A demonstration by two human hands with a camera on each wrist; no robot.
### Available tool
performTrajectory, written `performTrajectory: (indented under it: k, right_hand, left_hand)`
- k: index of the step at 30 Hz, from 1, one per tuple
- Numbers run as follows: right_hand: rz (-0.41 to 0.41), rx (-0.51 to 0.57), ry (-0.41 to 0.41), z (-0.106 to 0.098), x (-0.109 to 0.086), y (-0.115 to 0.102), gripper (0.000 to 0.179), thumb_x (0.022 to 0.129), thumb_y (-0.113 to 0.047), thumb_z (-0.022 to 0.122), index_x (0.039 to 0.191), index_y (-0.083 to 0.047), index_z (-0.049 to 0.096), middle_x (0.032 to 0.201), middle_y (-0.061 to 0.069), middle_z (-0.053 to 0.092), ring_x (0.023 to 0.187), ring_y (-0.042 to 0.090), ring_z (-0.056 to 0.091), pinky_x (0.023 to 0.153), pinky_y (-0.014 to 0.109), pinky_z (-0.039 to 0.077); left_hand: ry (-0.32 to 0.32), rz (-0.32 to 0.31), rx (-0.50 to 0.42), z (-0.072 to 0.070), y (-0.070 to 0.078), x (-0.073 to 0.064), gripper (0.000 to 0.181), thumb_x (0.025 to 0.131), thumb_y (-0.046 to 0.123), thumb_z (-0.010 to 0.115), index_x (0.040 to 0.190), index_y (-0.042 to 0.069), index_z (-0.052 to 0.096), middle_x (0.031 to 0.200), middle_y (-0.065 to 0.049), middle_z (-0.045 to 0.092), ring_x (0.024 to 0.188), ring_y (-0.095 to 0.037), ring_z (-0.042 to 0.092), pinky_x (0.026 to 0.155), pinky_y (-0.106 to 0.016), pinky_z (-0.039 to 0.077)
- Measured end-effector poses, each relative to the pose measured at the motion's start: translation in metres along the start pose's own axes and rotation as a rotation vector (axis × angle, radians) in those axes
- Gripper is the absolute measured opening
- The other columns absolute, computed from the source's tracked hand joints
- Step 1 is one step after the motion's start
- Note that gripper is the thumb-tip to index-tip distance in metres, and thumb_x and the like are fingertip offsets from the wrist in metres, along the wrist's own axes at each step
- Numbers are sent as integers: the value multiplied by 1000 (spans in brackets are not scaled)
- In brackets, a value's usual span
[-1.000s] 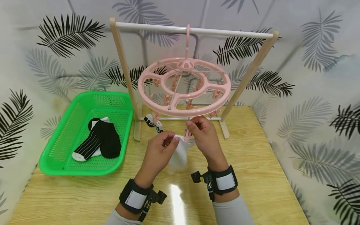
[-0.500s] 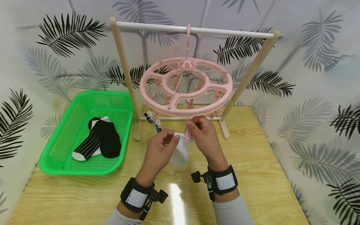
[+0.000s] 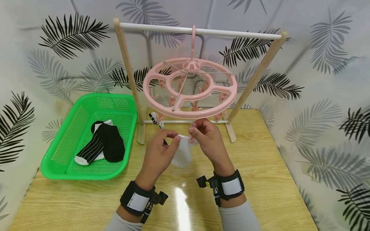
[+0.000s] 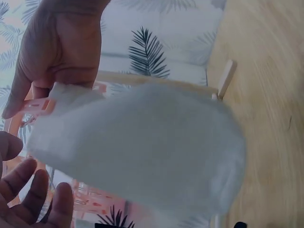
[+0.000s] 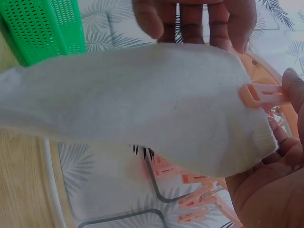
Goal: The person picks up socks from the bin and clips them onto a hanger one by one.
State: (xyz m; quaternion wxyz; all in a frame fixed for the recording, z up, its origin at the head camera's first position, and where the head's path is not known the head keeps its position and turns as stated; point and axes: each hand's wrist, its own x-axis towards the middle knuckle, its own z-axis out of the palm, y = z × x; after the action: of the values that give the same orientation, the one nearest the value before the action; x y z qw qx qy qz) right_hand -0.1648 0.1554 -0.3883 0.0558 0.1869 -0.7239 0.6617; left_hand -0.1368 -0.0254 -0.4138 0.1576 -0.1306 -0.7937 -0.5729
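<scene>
While right hand (image 3: 210,138) pinches 1 clip (image 5: 263,98) on 1 white sock (image 3: 182,155) below 1 ring hanger (image 3: 190,114), left hand (image 3: 159,150) is loose beside its cuff (image 5: 263,135), contact unclear | 1 basket (image 3: 83,176): black sock (image 3: 113,146) x1, striped sock (image 3: 92,146) x1, white fabric (image 3: 100,156) beneath | 1 patterned sock (image 3: 154,117) behind | head only: basket contents; wrist views only: left fingers (image 4: 61,204) spread apart

The plain sock (image 5: 118,95) is white, its clip (image 5: 254,97) pink, the basket (image 3: 82,177) green.
</scene>
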Motion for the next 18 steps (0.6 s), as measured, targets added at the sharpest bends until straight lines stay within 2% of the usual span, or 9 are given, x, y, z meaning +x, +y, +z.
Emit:
performTrajectory:
  k: [2,5,8,9,13,15,18]
  right_hand:
    - [5,2,-2,0,0,1,33,94,-32,67,94,0,58,78,8,57,67,20,57,59,31,48]
    - [6,-2,-2,0,1,2,31,95,-30,67,95,-1,59,78,9,58,67,20,58,58,33,48]
    - [4,-7,-1,0,1,2,29,95,-28,67,95,0,59,78,9,58,67,20,59,58,34,48]
    - [5,-7,-1,0,1,2,28,96,-27,67,95,0,59,78,9,58,67,20,59,58,34,48]
    - [18,4,1,1,1,2,16,98,-14,65,96,1,58,79,10,58,67,20,58,59,31,49]
    - [29,12,4,1,1,2,13,98,-9,63,95,2,58,79,10,58,68,20,59,60,30,49]
    - [37,21,5,2,1,2,13,98,-9,63,95,3,58,79,9,58,68,19,59,60,31,50]
  left_hand:
    - [44,75,29,-4,0,4,12,95,17,66,101,7,70,103,-6,62,80,-16,62,63,-32,55]
    - [127,228,68,-12,3,12,9,93,11,68,97,3,69,103,-11,60,82,-22,61,63,-35,57]
    - [193,381,137,-20,8,24,12,90,9,71,97,0,69,107,-16,58,89,-28,57,68,-37,54]
    - [203,425,169,-22,10,29,14,89,9,72,98,-1,69,108,-18,57,94,-31,55,73,-39,53]
    - [183,550,306,-28,19,47,26,87,16,76,108,0,70,117,-20,56,109,-37,51,90,-46,44]
    - [138,575,370,-30,24,54,32,88,20,76,114,2,70,121,-21,55,112,-38,51,100,-48,39]
    - [67,568,421,-31,29,61,37,89,23,77,120,4,69,124,-21,53,106,-37,52,110,-45,34]
